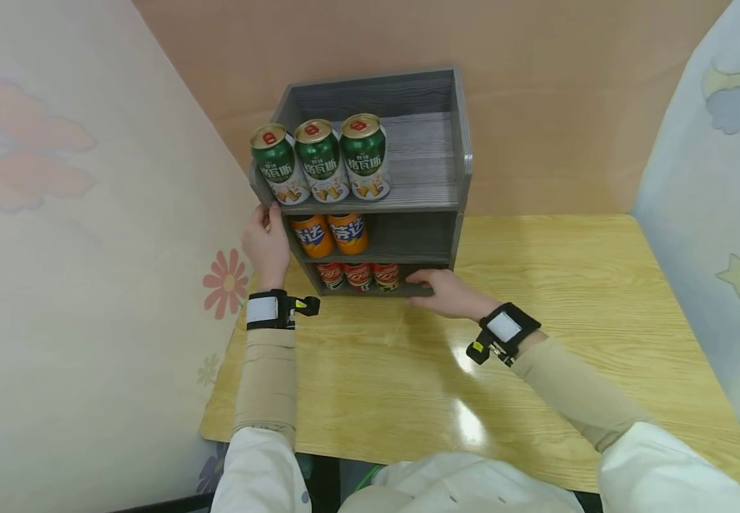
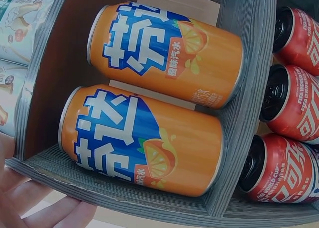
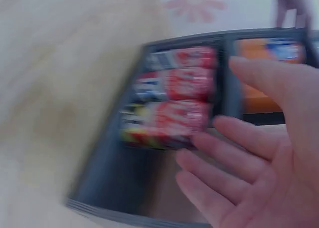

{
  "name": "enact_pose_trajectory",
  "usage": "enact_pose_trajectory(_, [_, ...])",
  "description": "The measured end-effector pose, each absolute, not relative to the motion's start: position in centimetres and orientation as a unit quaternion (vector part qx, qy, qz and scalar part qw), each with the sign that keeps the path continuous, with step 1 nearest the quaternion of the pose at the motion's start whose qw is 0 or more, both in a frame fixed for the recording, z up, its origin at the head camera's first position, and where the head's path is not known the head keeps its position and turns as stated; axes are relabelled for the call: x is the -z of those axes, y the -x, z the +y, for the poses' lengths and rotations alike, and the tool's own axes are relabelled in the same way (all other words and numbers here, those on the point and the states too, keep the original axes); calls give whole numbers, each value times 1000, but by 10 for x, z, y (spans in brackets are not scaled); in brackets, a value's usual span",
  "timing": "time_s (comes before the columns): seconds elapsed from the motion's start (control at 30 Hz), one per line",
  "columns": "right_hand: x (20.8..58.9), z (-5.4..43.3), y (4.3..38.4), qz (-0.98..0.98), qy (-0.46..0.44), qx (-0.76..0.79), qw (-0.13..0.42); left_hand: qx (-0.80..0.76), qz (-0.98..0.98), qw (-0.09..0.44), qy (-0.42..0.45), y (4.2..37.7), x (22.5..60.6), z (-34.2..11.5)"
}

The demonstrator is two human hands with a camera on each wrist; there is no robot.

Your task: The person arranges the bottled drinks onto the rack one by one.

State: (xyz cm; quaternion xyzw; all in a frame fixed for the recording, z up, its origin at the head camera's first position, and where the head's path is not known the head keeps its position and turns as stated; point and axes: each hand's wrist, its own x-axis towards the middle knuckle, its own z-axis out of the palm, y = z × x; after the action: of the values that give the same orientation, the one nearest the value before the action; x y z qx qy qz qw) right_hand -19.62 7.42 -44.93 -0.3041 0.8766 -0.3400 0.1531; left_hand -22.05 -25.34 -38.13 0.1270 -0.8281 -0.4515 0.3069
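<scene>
A grey wood-grain three-tier shelf (image 1: 424,160) stands on the table with cans on each tier. My left hand (image 1: 267,246) holds its left side panel near the top tier, fingers along the panel's outer face in the left wrist view. My right hand (image 1: 445,293) is at the bottom tier's right part, fingers spread and holding nothing in the right wrist view. Beside its fingertips stand three red cola cans (image 1: 358,276). Two orange Fanta cans (image 1: 348,234) are on the middle tier's left part. Three green-and-white cans (image 1: 365,157) line the top tier's left front.
The light wooden table (image 1: 568,342) extends right and toward me. A pale wall (image 1: 120,285) with flower and butterfly pictures runs close along the shelf's left side. Behind the shelf is a brown backdrop (image 1: 536,107), and another pale wall (image 1: 696,178) stands at the right.
</scene>
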Motion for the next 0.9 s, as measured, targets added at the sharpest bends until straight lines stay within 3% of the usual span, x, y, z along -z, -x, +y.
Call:
enact_pose_trajectory(0.23, [349,92,167,852,365,360,105,446,-829,313,-126,220,383,-260])
enact_pose_trajectory(0.43, [263,111,155,835,406,363,-73,446,-834,302,-120,225,383,-267])
enact_pose_trajectory(0.6, [216,127,183,863,340,324,-186,437,-849,270,-125,225,374,-276])
enact_pose_trajectory(0.67, [206,132,207,883,299,305,-196,438,-859,236,-121,224,368,-282])
enact_pose_trajectory(0.8, [198,141,258,930,221,260,-136,473,-864,139,-106,212,341,-298])
enact_pose_trajectory(0.9, [198,147,289,952,185,230,-81,499,-850,134,-102,199,305,-306])
